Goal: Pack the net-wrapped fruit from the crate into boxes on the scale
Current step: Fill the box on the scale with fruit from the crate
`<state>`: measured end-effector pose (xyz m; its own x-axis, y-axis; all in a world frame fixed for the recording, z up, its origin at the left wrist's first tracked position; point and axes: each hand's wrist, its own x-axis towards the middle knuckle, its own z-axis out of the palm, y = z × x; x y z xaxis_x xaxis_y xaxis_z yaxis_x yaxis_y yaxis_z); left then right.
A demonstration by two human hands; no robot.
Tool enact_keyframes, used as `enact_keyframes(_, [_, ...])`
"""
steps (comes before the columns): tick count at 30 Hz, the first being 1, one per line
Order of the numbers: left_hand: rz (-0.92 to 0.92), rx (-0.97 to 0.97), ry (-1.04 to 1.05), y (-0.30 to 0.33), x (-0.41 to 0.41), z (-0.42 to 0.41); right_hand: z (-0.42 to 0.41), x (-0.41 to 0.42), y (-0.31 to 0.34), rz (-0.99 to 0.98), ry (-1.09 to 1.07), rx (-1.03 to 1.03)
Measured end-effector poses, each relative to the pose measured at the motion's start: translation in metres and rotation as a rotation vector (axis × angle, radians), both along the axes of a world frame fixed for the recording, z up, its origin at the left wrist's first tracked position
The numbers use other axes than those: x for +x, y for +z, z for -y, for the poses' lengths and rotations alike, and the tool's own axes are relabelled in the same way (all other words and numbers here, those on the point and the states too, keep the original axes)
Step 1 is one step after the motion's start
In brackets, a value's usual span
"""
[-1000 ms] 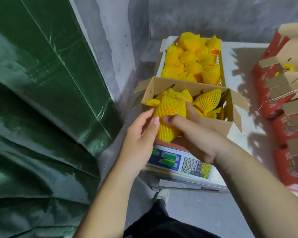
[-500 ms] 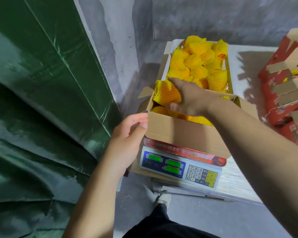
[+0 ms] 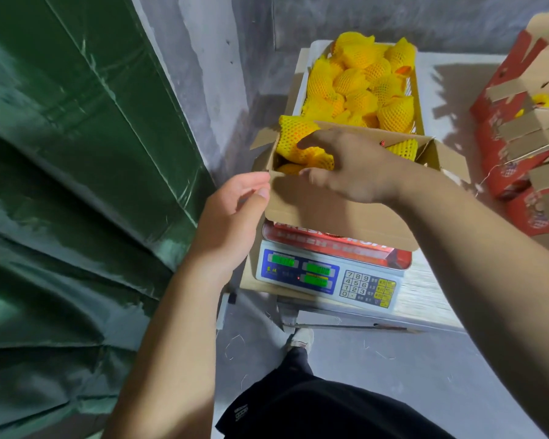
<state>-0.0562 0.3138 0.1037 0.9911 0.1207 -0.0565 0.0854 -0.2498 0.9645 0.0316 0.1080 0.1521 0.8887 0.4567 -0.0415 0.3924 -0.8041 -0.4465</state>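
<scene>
A white scale with green number windows (image 3: pixel 327 275) is seen nearest. On it sits a brown cardboard box (image 3: pixel 336 210). The box's near left corner is touched by the left hand (image 3: pixel 232 217), its fingers loosely bent. Over the box the right hand (image 3: pixel 346 166) is spread, and a yellow net-wrapped fruit (image 3: pixel 295 137) seems to be touched, not held. Farther back, a crate of yellow netted fruit (image 3: pixel 362 80) is seen.

The right hand (image 3: pixel 352 167) no longer grips the netted fruit (image 3: pixel 295 137); it now lies in the box (image 3: pixel 330 210), fingers spread over it. The left hand (image 3: pixel 232 217) now touches the box's corner.
</scene>
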Motion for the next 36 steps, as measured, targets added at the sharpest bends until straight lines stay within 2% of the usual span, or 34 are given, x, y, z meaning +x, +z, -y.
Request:
enact_keyframes(7, [-0.038,0.002,-0.016,-0.006,0.0,0.0,0.007,-0.001,-0.009,-0.008,-0.063,0.101])
enact_keyframes(16, [-0.019,0.008,-0.032,-0.006,0.048,-0.011,-0.008,0.051,-0.017,0.093,-0.204,0.132])
enact_keyframes(21, [0.019,-0.002,-0.045,0.004,0.099,-0.016,-0.027,0.077,-0.026,0.021,-0.178,-0.074])
enact_keyframes(24, [-0.003,0.004,-0.096,0.0,0.122,-0.015,-0.035,0.08,-0.039,0.088,-0.139,-0.229])
enact_keyframes(31, [-0.261,0.163,-0.235,-0.031,0.146,-0.01,-0.055,0.086,-0.052,0.117,-0.203,-0.368])
enact_keyframes(36, [-0.321,0.125,-0.275,-0.039,0.153,-0.008,-0.066,0.094,-0.052,0.081,-0.191,-0.397])
